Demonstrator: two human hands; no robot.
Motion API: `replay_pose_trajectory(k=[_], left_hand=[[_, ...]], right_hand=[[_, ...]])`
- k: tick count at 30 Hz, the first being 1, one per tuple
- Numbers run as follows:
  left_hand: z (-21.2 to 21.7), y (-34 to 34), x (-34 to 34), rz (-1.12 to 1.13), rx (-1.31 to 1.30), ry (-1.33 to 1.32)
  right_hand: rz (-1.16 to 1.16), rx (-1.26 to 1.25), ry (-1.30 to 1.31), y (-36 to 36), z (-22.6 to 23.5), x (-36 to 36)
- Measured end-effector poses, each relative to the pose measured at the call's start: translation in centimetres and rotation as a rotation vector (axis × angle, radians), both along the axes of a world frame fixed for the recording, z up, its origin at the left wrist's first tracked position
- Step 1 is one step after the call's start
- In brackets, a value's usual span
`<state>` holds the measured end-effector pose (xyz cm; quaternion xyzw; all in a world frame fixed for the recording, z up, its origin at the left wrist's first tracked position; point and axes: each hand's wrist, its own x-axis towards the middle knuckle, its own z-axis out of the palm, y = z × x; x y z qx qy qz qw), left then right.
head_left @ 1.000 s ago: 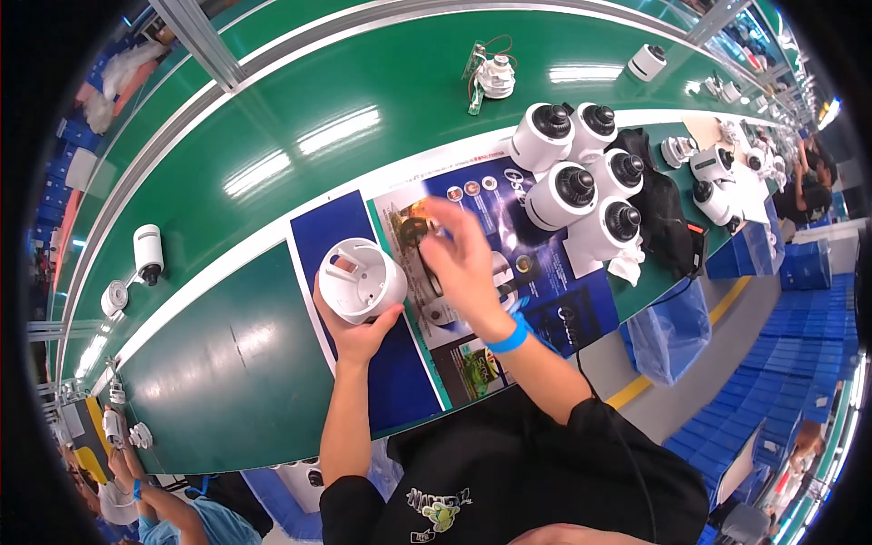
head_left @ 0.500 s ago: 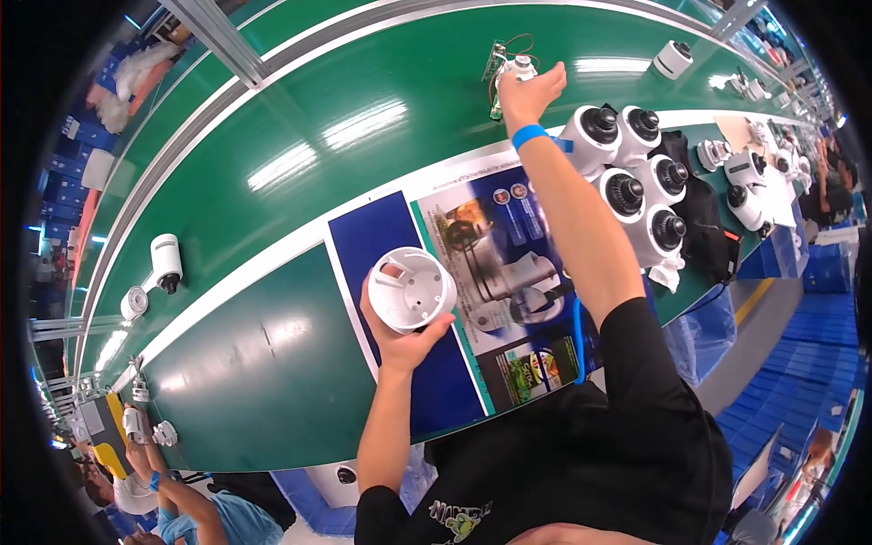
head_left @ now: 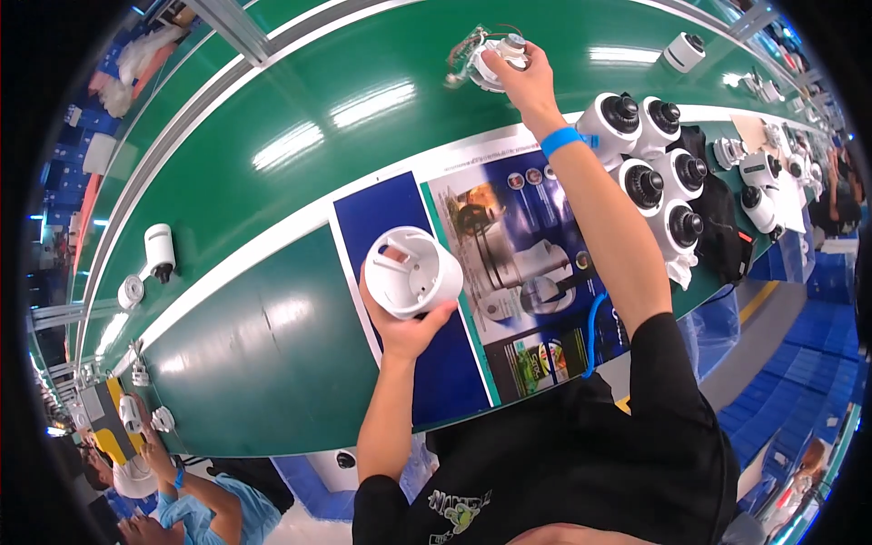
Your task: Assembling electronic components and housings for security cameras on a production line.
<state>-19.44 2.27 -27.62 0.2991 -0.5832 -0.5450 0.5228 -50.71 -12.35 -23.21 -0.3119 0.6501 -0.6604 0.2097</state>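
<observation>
In my left hand (head_left: 409, 331) is a white, round camera housing (head_left: 436, 277), its hollow inside facing up, with posts and screw holes showing. My fingers wrap its left side and the thumb presses on the near right. Far ahead over the green bench, my right hand (head_left: 529, 80) grips a white camera base (head_left: 490, 73) between thumb and fingers. A green circuit board (head_left: 468, 54) and thin wires hang from that base, partly blurred. A printed colour poster (head_left: 518, 263) lies under my right forearm.
Several white dome cameras (head_left: 645, 186) with black lenses stand in a cluster right of my forearm, beside a black cloth bag (head_left: 722, 209). Another white camera (head_left: 159, 252) lies at left, one (head_left: 683, 53) at far right. A co-worker in a blue shirt (head_left: 232, 509) sits lower left.
My right hand has closed on the camera base and lifted it, turning it, with its board swinging slightly left. The housing in my left hand has tilted a little.
</observation>
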Motion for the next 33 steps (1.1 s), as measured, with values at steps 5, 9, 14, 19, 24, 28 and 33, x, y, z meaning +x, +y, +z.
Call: replay_pose_trajectory(k=[5,9,14,19,24,28,33], left_hand=[[-0.5,-0.7,0.4,0.066,0.056,0.072],[0.0,-2.3,2.5,0.309,0.087,0.032],[1.5,-3.4,2.0,0.355,0.061,0.031],[1.8,-2.8,1.8,0.313,0.055,-0.006],[1.7,-2.6,1.6,0.242,0.010,0.016],[1.4,-2.5,1.4,0.218,-0.059,-0.086],[1.1,-2.5,1.3,0.137,-0.244,-0.080]], right_hand=[[0.258,-0.160,-0.324,8.6,3.3,5.2],[0.376,0.065,-0.310,17.4,4.3,8.6],[0.422,0.279,0.082,24.0,2.9,8.5],[0.395,0.420,0.289,27.0,3.3,7.7],[0.348,0.097,1.070,27.9,6.2,10.6],[0.620,0.130,1.198,23.3,8.4,11.5],[0.987,0.654,1.244,14.6,5.6,8.6]])
